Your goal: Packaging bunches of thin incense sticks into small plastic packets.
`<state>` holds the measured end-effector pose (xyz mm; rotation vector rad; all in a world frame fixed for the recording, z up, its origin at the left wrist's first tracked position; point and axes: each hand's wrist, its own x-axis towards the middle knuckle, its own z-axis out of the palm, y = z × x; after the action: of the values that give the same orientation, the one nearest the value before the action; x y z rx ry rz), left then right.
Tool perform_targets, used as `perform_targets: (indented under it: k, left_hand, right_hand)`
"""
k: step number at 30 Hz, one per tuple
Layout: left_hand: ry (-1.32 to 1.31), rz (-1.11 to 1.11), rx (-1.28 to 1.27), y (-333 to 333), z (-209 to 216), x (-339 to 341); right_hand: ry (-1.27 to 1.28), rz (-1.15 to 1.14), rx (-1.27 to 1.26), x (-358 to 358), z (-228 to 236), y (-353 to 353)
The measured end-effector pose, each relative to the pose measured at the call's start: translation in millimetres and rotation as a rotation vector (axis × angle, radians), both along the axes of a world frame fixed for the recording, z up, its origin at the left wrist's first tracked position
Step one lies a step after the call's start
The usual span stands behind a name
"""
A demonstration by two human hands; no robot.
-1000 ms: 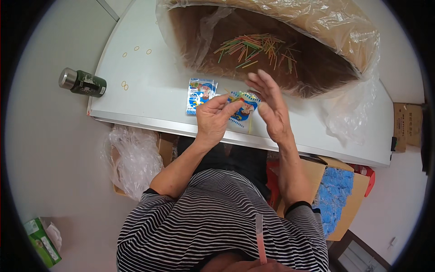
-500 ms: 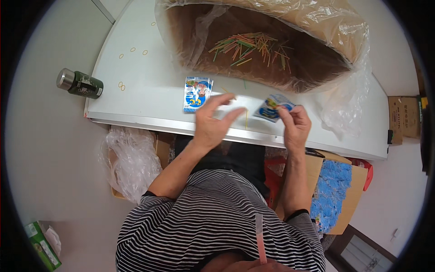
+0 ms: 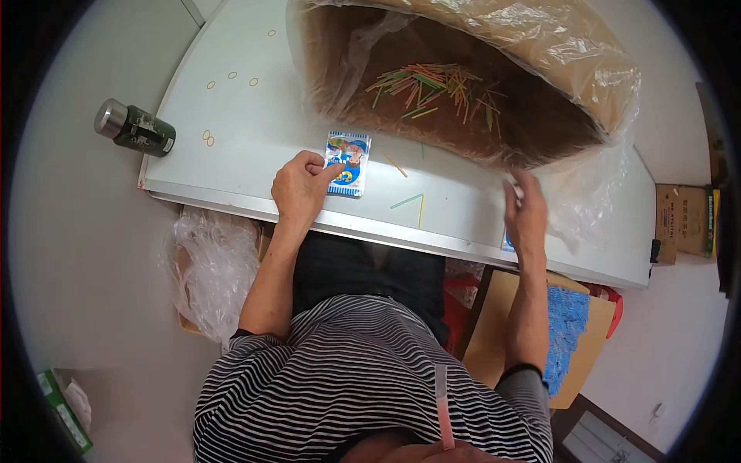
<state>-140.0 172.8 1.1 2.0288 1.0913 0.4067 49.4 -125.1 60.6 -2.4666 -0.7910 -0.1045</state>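
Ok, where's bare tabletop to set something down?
Between the yellow rings and the left hand; also between the loose sticks and the right hand. Crowded: around the blue-and-white packet at the left hand, and the far side, where the plastic-lined carton is.

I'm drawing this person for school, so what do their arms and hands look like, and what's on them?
The left hand and right hand are bare, with no gloves; the right looks blurry. The forearms are uncovered, and I see no watch. The short sleeves have thin dark and light stripes, with black bands at the ends.
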Motion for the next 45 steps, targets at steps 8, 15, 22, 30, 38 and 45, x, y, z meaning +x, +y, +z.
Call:
perform_targets:
  k: [8, 15, 22, 30, 38, 45]
  left_hand:
    - [-0.139, 0.022, -0.089, -1.9, -9.8, -0.1]
    - [-0.131, 0.047, -0.106, 0.4, -15.5, -3.2]
    - [-0.242, 0.018, -0.168, 2.4, -18.9, -2.9]
    - [-0.204, 0.026, -0.110, 2.3, -21.5, -3.3]
    - [-0.157, 0.067, -0.158, 2.9, -22.2, -5.5]
    - [-0.078, 0.048, -0.110, 2.1, -13.5, -5.1]
  right_hand:
    - [-0.382, 0.727, -0.161, 93.8, -20.6, 183.0]
    - [0.036, 0.719, -0.356, 121.5, -36.2, 226.4]
    - [0.127, 0.699, -0.240, 123.4, -26.5, 230.0]
    - [0.292, 0.563, -0.387, 130.1, -35.0, 231.6]
    - [0.006, 0.624, -0.373, 113.0, -32.3, 245.3]
    - [0.246, 0.559, -0.203, 138.7, -25.9, 225.4]
